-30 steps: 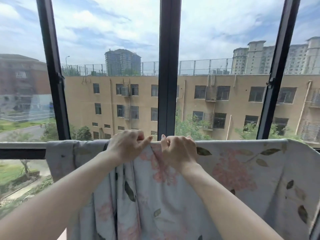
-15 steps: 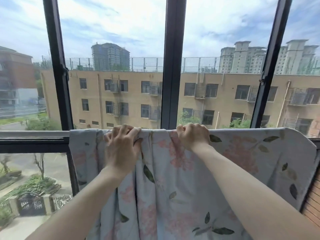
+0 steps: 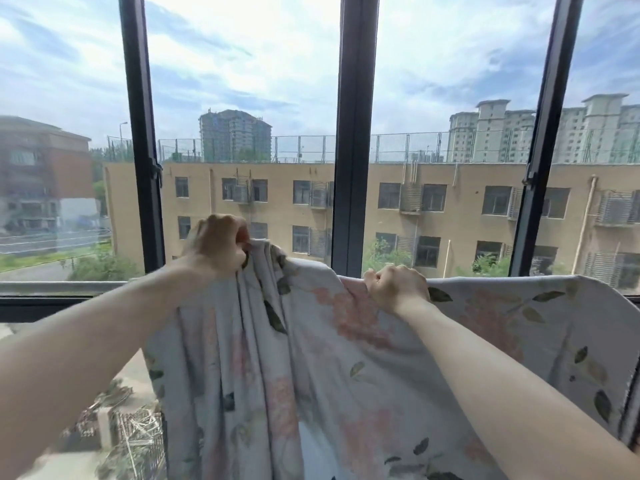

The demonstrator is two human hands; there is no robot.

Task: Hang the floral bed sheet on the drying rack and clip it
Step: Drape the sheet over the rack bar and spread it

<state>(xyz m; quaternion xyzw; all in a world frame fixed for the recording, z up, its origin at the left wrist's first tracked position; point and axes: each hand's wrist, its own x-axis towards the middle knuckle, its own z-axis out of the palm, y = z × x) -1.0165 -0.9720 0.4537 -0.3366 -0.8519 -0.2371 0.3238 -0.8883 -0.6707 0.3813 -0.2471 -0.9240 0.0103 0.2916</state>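
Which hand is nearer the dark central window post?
Right. The right hand grips the pale floral bed sheet just right of the dark central window post; the left hand holds a bunch farther left.

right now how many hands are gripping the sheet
2. The left hand grips a bunched, lifted part of the floral bed sheet at centre-left; the right hand grips its top edge, lower, right of centre.
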